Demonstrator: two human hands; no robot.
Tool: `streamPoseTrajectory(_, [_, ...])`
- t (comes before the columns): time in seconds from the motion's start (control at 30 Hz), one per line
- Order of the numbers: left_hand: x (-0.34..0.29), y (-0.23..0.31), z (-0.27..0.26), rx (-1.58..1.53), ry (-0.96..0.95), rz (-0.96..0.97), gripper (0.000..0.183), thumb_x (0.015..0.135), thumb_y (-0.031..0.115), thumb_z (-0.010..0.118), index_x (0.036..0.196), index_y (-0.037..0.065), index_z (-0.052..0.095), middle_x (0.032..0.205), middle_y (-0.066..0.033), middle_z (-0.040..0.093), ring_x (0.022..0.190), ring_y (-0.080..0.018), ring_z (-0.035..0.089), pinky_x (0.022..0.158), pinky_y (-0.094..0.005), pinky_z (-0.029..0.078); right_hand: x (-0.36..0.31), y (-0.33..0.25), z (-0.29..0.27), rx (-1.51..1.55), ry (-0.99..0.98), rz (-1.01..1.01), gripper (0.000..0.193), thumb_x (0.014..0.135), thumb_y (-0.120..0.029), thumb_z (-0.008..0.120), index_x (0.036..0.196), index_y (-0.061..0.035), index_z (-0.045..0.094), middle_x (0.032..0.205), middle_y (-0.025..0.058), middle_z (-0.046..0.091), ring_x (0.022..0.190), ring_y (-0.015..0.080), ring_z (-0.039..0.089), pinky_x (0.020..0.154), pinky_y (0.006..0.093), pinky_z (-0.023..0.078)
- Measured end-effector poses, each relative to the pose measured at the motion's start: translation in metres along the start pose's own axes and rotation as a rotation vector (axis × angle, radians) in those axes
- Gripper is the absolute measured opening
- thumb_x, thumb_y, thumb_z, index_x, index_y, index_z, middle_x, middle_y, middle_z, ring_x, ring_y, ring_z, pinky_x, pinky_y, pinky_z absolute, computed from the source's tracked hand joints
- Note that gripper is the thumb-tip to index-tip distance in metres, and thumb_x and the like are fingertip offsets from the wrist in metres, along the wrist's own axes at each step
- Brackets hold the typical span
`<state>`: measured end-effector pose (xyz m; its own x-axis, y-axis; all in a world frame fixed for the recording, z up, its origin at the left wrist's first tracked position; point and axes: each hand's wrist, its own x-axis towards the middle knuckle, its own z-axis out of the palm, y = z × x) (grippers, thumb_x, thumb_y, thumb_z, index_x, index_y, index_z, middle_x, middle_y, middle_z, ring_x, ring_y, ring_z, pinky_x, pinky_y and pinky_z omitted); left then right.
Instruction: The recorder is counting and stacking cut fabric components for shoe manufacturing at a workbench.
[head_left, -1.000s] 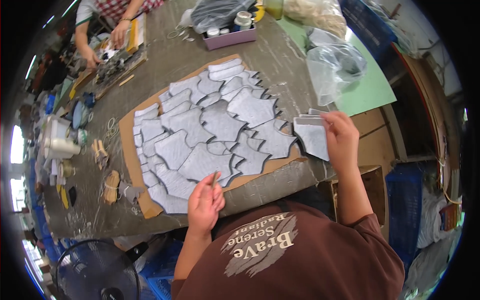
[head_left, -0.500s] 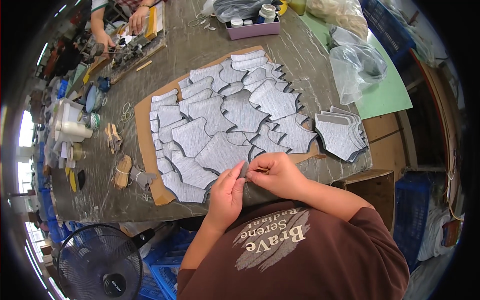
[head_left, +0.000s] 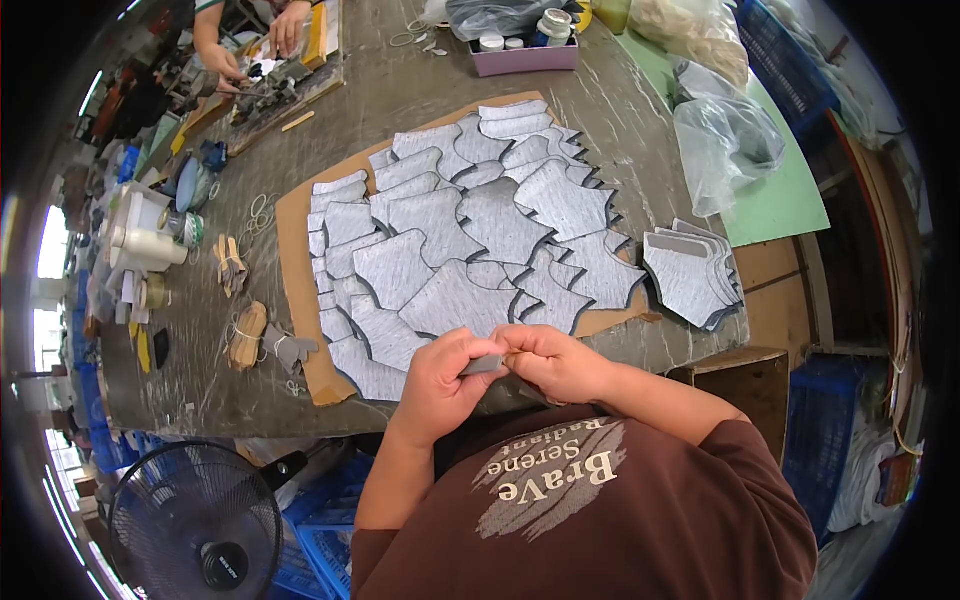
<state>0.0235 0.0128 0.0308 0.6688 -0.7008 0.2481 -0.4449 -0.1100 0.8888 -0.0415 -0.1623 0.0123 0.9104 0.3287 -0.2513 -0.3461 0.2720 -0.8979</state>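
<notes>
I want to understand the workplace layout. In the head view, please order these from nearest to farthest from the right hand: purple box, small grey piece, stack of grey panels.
From the right hand:
1. Small grey piece: beside its fingertips, on the left.
2. Stack of grey panels: right and forward.
3. Purple box: far forward.

T-shirt [head_left: 670,520], one, dark brown, filling the lower centre and lower right of the frame. Left sleeve [head_left: 374,560], short, matching brown, at the lower edge; right sleeve [head_left: 760,470], same cut and colour, at lower right. Chest print [head_left: 512,520]: ragged grey brush-stroke patch overlaid with cream lettering [head_left: 553,487], three lines of differing size, inverted in the frame. Forearms [head_left: 660,395], bare. Left hand [head_left: 438,388] and right hand [head_left: 562,368], both bare.
</notes>
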Motion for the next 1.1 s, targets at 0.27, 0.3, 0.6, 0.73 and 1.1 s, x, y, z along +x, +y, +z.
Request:
streamPoseTrajectory(0.27, [-0.009, -0.033, -0.013, -0.478, 0.254, -0.604, 0.014, 0.088, 0.008, 0.058, 0.099, 0.0, 0.055, 0.076, 0.0008, 0.05, 0.07, -0.008, 0.05, 0.067, -0.0236, 0.044, 0.008, -0.022, -0.036, 0.617, 0.489, -0.218, 0.007, 0.088, -0.008, 0.045, 0.082, -0.0103, 0.044, 0.068, 0.0028, 0.047, 0.043, 0.0075, 0.033, 0.042, 0.0222, 0.034])
streamPoseTrajectory(0.3, [-0.012, -0.032, -0.01, -0.373, 0.133, -0.571, 0.016, 0.089, 0.009, 0.056, 0.102, 0.0, 0.055, 0.076, 0.0009, 0.05, 0.07, -0.0077, 0.051, 0.067, -0.0233, 0.044, 0.007, -0.022, -0.043, 0.609, 0.385, -0.269, 0.007, 0.089, -0.009, 0.045, 0.082, -0.0108, 0.042, 0.066, 0.0019, 0.045, 0.043, 0.0078, 0.033, 0.042, 0.0224, 0.035])
streamPoseTrajectory(0.6, [-0.044, -0.044, -0.025, -0.717, 0.306, -0.624, 0.011, 0.088, 0.012, 0.062, 0.091, 0.002, 0.059, 0.065, 0.0009, 0.051, 0.052, -0.0045, 0.044, 0.045, -0.0185, 0.033, 0.019, -0.004, -0.019, -1.344, 0.295, -0.717, 0.02, 0.07, -0.013, 0.065, 0.09, -0.0115, 0.063, 0.068, 0.0029, 0.054, 0.061, 0.0211, 0.057, 0.053, 0.0348, 0.046])
streamPoseTrajectory(0.73, [-0.04, -0.043, -0.027, -0.546, 0.524, -0.609, 0.008, 0.084, 0.005, 0.066, 0.086, 0.002, 0.059, 0.066, 0.0003, 0.053, 0.049, -0.0036, 0.043, 0.041, -0.0176, 0.03, 0.02, 0.023, -0.022, -1.525, 0.202, -0.7, 0.022, 0.07, -0.016, 0.06, 0.091, -0.0128, 0.066, 0.067, 0.0003, 0.051, 0.06, 0.0178, 0.056, 0.052, 0.0332, 0.045])
streamPoseTrajectory(1.1, [-0.021, -0.045, -0.033, -0.167, 0.312, -0.703, 0.013, 0.084, 0.009, 0.065, 0.091, -0.002, 0.065, 0.059, 0.0047, 0.051, 0.05, -0.0019, 0.042, 0.045, -0.0192, 0.034, 0.019, 0.023, -0.018, -1.541, 0.242, -0.707, 0.024, 0.069, -0.016, 0.057, 0.091, -0.0127, 0.066, 0.068, -0.0002, 0.049, 0.059, 0.016, 0.055, 0.051, 0.0312, 0.044])
